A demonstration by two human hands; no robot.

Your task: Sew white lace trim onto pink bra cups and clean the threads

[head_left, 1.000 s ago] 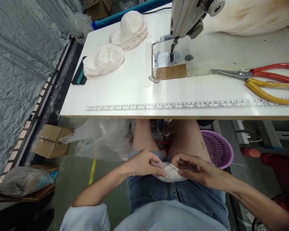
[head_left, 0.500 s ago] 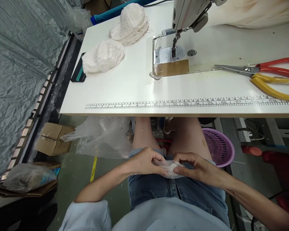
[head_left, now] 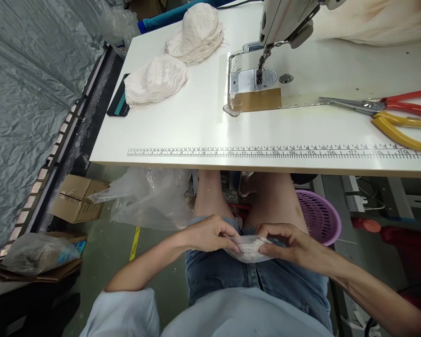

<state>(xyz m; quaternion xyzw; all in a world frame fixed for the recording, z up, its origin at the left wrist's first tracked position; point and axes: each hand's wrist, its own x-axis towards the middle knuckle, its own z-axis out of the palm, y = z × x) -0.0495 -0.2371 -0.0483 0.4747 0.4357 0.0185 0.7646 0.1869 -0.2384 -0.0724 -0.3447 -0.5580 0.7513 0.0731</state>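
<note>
Above my lap, a small piece of white lace fabric (head_left: 250, 248) with a sheer edge is stretched between my two hands. My left hand (head_left: 212, 235) pinches its left end between thumb and fingers. At the other end, my right hand (head_left: 284, 241) grips the lace the same way, thumb in front. Beyond them stands the sewing table, where two white lace cup-shaped pieces, a nearer one (head_left: 156, 80) and a farther stack (head_left: 198, 35), lie at the left. The sewing machine (head_left: 284, 23) stands with its presser foot over the needle plate.
Red-and-yellow-handled scissors (head_left: 395, 110) lie on the table (head_left: 182, 126) at right, near a printed ruler (head_left: 266, 152). Pale fabric (head_left: 382, 23) rests at the back right. Below are a purple basket (head_left: 317, 217), a clear plastic bag (head_left: 150, 199) and a cardboard box (head_left: 79, 199).
My hands have drawn slightly apart, so more of the white lace shows between them. The camera view has shifted a little.
</note>
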